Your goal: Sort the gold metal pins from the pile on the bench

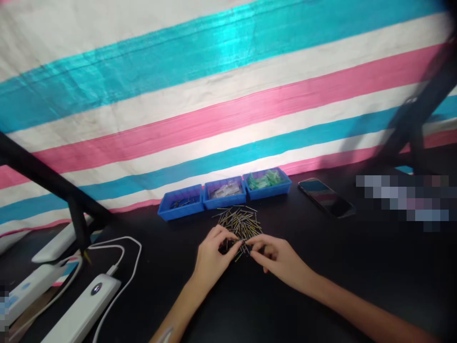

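A loose pile of thin, short sticks (243, 220), dark and yellowish, lies on the black table. At its near left edge is my left hand (214, 250), thumb and index fingertip brought together in a pinch; anything between them is too small to make out. My right hand (280, 259) is at the near right edge of the pile, its index finger and thumb a little apart and the other fingers curled. Both hands' fingertips nearly meet over the nearest sticks. Behind the pile, a blue bin (182, 209) holds a few dark thin pieces.
Beside that bin stand a blue bin (224, 204) of clear plastic pieces and another blue bin (267, 193) of green pieces. A phone (326, 197) lies right. On the left are a white power bank (84, 309), a white cable (137, 257) and a black metal frame (53, 181).
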A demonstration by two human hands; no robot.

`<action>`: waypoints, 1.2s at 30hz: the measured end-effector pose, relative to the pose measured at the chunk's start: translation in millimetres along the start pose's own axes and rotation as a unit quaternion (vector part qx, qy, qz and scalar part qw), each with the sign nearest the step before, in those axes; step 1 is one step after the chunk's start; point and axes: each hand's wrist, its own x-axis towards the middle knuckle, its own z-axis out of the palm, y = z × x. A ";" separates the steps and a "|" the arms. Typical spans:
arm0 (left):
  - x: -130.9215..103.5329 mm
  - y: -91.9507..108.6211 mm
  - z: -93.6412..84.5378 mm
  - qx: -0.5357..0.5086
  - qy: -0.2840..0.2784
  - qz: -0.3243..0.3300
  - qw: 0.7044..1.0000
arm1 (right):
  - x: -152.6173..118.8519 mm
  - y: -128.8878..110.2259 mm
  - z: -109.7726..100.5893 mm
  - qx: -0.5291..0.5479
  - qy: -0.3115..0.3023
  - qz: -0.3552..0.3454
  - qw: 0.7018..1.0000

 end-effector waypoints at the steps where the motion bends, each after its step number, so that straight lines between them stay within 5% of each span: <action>1: -0.9 3.0 0.0 -0.004 0.002 0.010 1.000 | -0.4 -0.7 0.2 0.007 0.009 -0.005 1.000; 9: -8.1 22.2 4.1 -0.016 0.014 0.087 0.996 | 0.2 -6.9 -2.1 0.024 0.057 -0.015 0.998; 24: -7.0 35.4 5.5 -0.193 0.034 -0.026 0.980 | -4.3 -2.6 8.6 0.036 -0.005 0.007 0.999; 31: -6.1 30.8 4.7 -0.202 0.053 -0.045 0.977 | 0.7 -1.7 2.3 0.021 0.029 -0.003 0.999; 36: -5.6 24.4 11.8 -0.214 0.016 -0.053 0.975 | 5.7 7.6 0.3 0.033 0.040 -0.014 0.999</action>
